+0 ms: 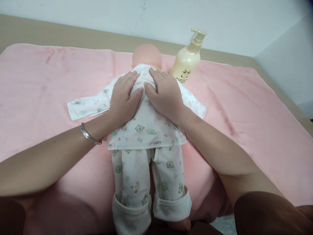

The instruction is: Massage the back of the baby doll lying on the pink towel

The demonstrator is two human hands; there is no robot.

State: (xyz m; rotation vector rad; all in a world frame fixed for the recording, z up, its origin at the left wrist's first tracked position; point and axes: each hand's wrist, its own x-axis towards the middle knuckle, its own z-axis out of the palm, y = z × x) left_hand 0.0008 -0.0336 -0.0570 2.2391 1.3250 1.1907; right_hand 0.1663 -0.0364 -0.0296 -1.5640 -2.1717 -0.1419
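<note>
A baby doll (147, 54) lies face down in front of me, its bald head pointing away. It wears a white printed top (146, 130) and matching trousers (135, 176) with rolled cuffs. My left hand (124, 96) rests flat on the left side of the doll's upper back, fingers stretched out and thumb pointing inward. On the right side of the back lies my right hand (167, 93), likewise flat, its thumb close to the left one. Neither hand grips anything. The doll's own hands do not show past the sleeves.
A pale yellow pump bottle (187, 60) with a cow picture stands right of the doll's head. Under everything spreads a pink blanket (244, 107) on a tan surface (61, 31). A white wall (171, 19) rises behind. A silver bangle (89, 133) circles my left wrist.
</note>
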